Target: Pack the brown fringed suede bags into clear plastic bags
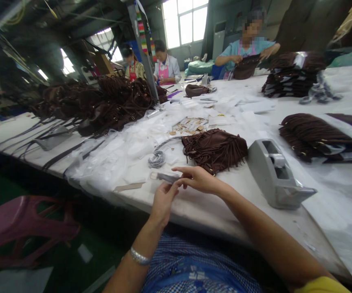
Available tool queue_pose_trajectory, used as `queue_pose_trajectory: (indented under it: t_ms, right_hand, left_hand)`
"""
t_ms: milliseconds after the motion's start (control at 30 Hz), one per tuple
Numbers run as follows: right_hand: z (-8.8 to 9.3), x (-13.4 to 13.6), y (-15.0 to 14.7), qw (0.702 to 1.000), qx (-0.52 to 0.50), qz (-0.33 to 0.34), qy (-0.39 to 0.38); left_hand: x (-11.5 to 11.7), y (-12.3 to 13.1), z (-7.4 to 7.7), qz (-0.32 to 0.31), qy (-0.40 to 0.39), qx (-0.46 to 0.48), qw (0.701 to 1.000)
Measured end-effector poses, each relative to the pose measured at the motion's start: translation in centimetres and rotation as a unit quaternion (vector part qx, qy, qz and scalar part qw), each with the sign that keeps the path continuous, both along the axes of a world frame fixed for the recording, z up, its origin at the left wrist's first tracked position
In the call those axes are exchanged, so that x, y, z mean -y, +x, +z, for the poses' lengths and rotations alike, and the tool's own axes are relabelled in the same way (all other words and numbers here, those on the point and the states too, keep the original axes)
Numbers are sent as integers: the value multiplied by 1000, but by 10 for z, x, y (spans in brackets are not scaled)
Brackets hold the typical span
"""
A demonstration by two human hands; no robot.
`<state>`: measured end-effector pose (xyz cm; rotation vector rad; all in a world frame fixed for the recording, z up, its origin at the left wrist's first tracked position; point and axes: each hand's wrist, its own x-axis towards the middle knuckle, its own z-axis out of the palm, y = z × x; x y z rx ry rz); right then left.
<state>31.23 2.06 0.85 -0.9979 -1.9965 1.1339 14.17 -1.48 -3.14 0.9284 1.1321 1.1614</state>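
Close to the table's near edge, my two hands meet at a short grey strap (167, 177) with a pale metal-looking ring or buckle at its left end. It looks wrapped in thin film, though blur hides the detail. My left hand (163, 201) pinches it from below with closed fingertips. From the right, my right hand (201, 180) grips the same piece between thumb and fingers, its index finger stretched along the top. Just beyond lies a dark brown fringed bag (217, 148). A coiled grey cord (157, 158) rests to the bag's left.
A grey tape dispenser (275, 175) stands right of the bag. Stacked brown fringed bags (322, 138) lie farther right, and a large heap (111, 99) is at back left. Crumpled white wrapping (108, 162) covers the left edge. A pink stool (20, 224) stands below. Co-workers sit across.
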Motion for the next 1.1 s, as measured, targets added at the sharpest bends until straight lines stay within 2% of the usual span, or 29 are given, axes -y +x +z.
queue_pose_trajectory:
  t_ms: [67,167,233,300,333,400,500,567,700,833,933,1000,1100]
  right_hand:
    - [-3,-1,0,1000,-11,-12,-19]
    - [-3,-1,1,999,-6,-29,-26]
    - [-2,1,0,1000,16,-20,-8]
    - [1,4,0,999,44,16,12]
    - [2,6,0,998,54,34,22]
    - [4,9,2,996,63,55,37]
    - [4,13,14,994,93,41,50]
    - [3,16,28,987,151,15,56]
    - [0,19,49,972,225,-17,73]
    - [2,18,46,973,216,-42,74]
    - [3,16,36,978,194,-13,75]
    - [2,15,32,977,193,15,88]
    - [-2,13,35,956,236,20,174]
  left_hand:
    - [5,-6,4,-43,37,-86,995]
    - [14,-22,20,-131,107,-209,963]
    - [16,-34,38,-119,163,-255,946]
    - [10,-44,57,-67,219,-264,937]
    - [4,-48,64,-68,232,-265,933]
    - [-10,-54,72,-140,213,-295,921]
    - [-28,-60,69,-299,162,-387,857]
    - [-34,-63,63,-339,163,-427,823]
    - [-37,-60,57,-351,180,-448,802]
    - [-36,-41,56,-370,185,-430,802]
    - [-36,-27,55,-346,207,-427,810]
    - [-38,-24,54,-325,227,-445,803]
    - [-44,-27,52,-303,243,-485,783]
